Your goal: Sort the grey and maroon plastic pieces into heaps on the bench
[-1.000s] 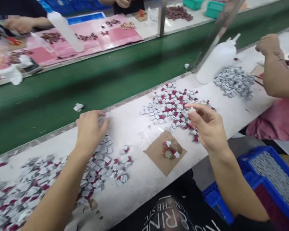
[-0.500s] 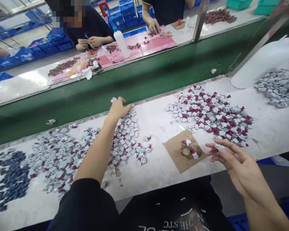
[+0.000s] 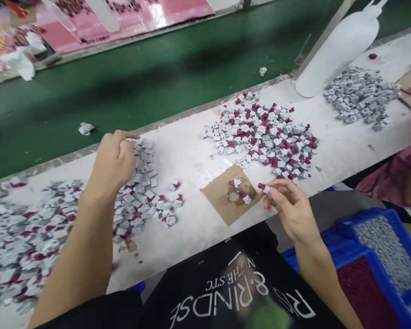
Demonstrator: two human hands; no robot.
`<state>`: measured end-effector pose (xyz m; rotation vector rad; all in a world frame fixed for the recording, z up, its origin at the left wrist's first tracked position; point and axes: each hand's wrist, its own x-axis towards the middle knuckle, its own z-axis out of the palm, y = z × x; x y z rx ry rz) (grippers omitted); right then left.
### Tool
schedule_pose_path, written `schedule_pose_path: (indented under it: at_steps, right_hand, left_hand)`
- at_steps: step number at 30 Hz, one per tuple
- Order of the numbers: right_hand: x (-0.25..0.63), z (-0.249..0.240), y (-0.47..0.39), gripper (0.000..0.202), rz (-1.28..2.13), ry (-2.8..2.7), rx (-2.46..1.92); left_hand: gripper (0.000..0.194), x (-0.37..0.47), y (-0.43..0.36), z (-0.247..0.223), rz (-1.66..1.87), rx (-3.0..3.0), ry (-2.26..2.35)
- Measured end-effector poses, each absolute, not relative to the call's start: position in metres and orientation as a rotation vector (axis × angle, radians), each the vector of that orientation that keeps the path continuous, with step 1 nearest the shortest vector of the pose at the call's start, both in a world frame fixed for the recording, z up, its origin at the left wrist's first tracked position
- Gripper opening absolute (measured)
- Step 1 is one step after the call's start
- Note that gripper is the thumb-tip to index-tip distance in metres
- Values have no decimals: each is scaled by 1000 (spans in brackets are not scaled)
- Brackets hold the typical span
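right hand (image 3: 292, 206) pinched a probably light, stiff piece (image 3: 263, 188), best held by its pale end, three o'clock from cardboard (image 3: 215, 193); left hand (image 3: 114, 160) curled, its hold unclear

From here I see the right hand (image 3: 292, 205) pinching a maroon-tipped piece (image 3: 262, 187), the left hand (image 3: 114, 160) at the left pile (image 3: 137, 205).

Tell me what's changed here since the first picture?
The right hand has drawn back from the right-hand pile to the right corner of the cardboard, pinching a maroon-and-white piece. The left hand stays by the left-hand pile. The round container and two pieces on the cardboard look unchanged.
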<state>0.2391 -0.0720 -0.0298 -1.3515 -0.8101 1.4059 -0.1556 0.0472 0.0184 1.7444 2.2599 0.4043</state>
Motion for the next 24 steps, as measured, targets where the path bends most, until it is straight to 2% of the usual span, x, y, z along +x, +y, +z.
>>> schedule_pose_path:
  at_steps: [2,5,8,12,17,21,24]
  right_hand:
    - [239,-31,-70,27,1433,-844,-1327]
    - [242,-31,-70,31,1469,-870,-1323]
    - [246,-29,-73,25,1457,-961,-1349]
    - [247,-27,-77,12,1332,-1145,-1362]
    - [236,-28,-78,5,1375,-1178,-1334]
    - [220,-26,-84,7,1364,-1141,-1271]
    - [207,-21,-94,14,1202,-1144,-1305]
  left_hand:
    - [42,-130,17,25,473,1606,2076]
    - [38,-87,-29,24,607,1438,1709]
    - [36,-48,-64,9,821,1229,1468]
    - [24,-14,-85,-14,916,1005,1426]
    - [26,-2,-90,-23,907,901,1394]
    - [15,12,-95,-12,1020,833,1282]
    - [18,24,-101,-5,1023,816,1174]
